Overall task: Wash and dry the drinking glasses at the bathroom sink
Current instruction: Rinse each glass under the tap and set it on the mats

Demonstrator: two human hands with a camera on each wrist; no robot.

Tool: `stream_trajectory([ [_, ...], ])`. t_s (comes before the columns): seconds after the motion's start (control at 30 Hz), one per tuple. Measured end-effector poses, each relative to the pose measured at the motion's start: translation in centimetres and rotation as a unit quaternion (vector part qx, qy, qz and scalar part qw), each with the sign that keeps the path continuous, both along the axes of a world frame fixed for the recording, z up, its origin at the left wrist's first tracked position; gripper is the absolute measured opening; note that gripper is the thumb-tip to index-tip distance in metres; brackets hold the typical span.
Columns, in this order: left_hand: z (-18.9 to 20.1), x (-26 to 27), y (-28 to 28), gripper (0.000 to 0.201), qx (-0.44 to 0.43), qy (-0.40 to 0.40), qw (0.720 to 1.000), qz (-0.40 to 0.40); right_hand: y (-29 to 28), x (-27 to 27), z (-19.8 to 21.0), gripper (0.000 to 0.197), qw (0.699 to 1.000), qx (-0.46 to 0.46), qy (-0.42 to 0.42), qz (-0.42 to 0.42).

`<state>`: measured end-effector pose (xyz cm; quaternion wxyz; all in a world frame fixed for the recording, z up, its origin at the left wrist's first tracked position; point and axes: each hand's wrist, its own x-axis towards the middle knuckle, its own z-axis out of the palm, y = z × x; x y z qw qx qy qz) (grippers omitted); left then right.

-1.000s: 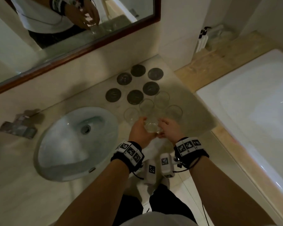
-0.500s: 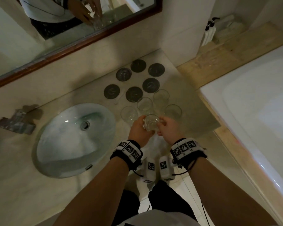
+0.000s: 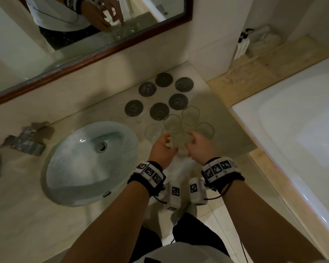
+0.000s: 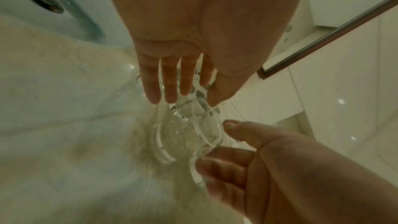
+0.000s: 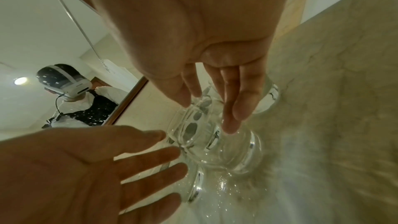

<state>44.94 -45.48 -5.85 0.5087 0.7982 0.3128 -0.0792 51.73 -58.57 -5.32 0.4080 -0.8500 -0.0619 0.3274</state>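
A clear drinking glass [image 3: 180, 142] stands on the marble counter [image 3: 110, 109], nearest me in a cluster of other clear glasses [image 3: 172, 121]. My left hand [image 3: 162, 147] is just left of it and my right hand [image 3: 197, 144] just right. Both hands have straight, spread fingers and hold nothing. In the left wrist view the left fingers [image 4: 170, 83] hover over the glass [image 4: 187, 134]. The right wrist view shows the right fingers [image 5: 230, 105] close to the rim of the glass [image 5: 215, 142]; whether they touch it is unclear.
Several dark round coasters [image 3: 159, 111] lie behind the glasses. The oval sink [image 3: 87, 162] is on the left, and a white bathtub [image 3: 292, 130] on the right beyond a wooden ledge. A framed mirror [image 3: 95, 54] runs along the back wall. A pump bottle [image 3: 242, 46] stands far right.
Earlier both hands gripped the glass above the counter. Now the fingers have let go and spread apart, and the glass stands among the others.
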Motion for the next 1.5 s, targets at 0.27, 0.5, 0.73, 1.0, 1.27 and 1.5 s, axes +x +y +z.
stream_trajectory([
  [0.27, 3.4, -3.2, 6.1, 0.030, 0.043, -0.096, 0.993, 0.060, 4.1, -1.4, 3.7, 0.043, 0.993, -0.018, -0.112, -0.006],
  [0.5, 5.7, -13.1, 17.9, 0.033, 0.077, -0.139, 0.974, 0.158, 17.8, -8.7, 6.6, 0.039, 0.988, 0.030, -0.140, 0.056],
  [0.73, 6.1, -28.5, 33.0, 0.033, 0.089, -0.135, 0.944, 0.288, 34.9, -21.2, 6.7, 0.038, 0.976, 0.060, -0.119, 0.174],
  [1.0, 3.7, -43.9, 45.6, 0.037, 0.121, -0.076, 0.894, 0.426, 49.7, -33.1, 4.8, 0.041, 0.943, 0.022, -0.084, 0.322],
  [1.27, -0.8, -53.3, 49.3, 0.065, 0.169, 0.042, 0.856, 0.486, 56.4, -40.1, 2.0, 0.036, 0.911, 0.013, -0.029, 0.411],
  [1.5, -4.8, -57.2, 49.3, 0.097, 0.071, 0.042, 0.853, 0.515, 59.6, -45.7, -0.3, 0.039, 0.857, -0.007, 0.010, 0.515],
])
